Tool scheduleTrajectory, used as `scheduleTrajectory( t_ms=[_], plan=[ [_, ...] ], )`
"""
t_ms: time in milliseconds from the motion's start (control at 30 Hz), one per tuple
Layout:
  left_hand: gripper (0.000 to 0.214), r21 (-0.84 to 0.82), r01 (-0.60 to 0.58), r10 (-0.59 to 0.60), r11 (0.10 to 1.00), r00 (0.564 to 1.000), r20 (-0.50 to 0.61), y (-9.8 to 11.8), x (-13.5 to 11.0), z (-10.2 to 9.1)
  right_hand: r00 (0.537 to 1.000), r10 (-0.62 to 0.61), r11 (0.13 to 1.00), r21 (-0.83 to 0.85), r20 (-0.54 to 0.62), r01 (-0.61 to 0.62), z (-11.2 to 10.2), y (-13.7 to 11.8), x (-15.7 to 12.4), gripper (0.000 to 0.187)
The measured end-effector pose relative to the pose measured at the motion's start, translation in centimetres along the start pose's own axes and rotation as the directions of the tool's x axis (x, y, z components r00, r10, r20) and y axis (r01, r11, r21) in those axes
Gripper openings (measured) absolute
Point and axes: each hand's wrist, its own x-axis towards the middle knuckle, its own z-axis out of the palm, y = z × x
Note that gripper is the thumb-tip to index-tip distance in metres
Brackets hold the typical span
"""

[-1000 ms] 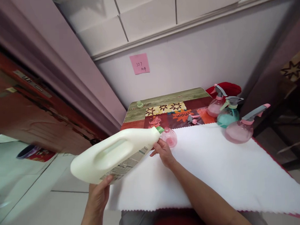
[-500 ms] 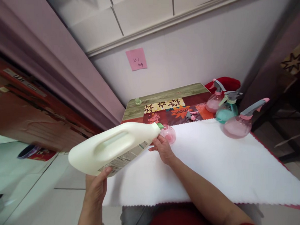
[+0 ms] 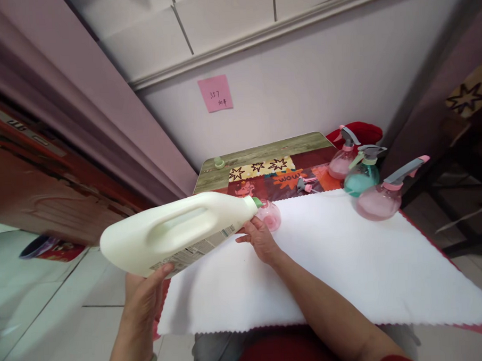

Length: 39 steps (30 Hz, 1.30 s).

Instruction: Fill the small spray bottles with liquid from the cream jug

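Jug [image 3: 188, 245] tips nearer level vs 1s ago, base up; L hand [image 3: 144, 294], part-curled, holds it; R hand [image 3: 263, 239], half-curled, by pink btl [image 3: 273, 218], grip unclear.

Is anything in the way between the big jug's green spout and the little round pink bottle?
Nothing visible is: the green spout overlaps the pink bottle's top in this view. The right hand is just below the spout, and the sprayer head lies off behind the bottle.

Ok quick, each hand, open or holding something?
Left hand: holding the pale bottle near its base.
Right hand: at the bottle's neck; grip cannot be told.
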Motion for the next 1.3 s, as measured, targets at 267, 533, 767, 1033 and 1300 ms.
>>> scheduleTrajectory(
  t_ms=[267,533,767,1033,1300],
  plan=[
    [0.075,0.026,-0.003,0.003,1.000,1.000,0.006,0.3,0.1,-0.1,1.000,0.005,1.000,-0.006,0.016,-0.005,-0.2,0.1,0.2,0.045],
    [0.065,0.085,-0.016,0.014,0.996,1.000,0.028,0.6,0.5,-0.6,0.999,0.002,1.000,-0.020,0.036,-0.001,-0.3,0.0,0.3,0.043],
    [0.070,0.113,0.013,-0.015,0.993,1.000,0.016,1.1,0.4,-0.4,1.000,0.006,1.000,-0.017,0.031,-0.006,-0.3,-0.1,0.2,0.043],
    [0.071,0.160,0.026,-0.025,0.987,1.000,-0.009,1.0,0.9,-1.2,1.000,0.020,1.000,-0.016,0.023,-0.020,-0.1,-0.4,0.3,0.047],
    [0.063,0.179,0.009,-0.013,0.984,1.000,0.022,1.1,1.2,-1.5,0.999,0.028,1.000,-0.013,0.021,-0.027,-0.1,-0.5,0.2,0.047]
  ],
)
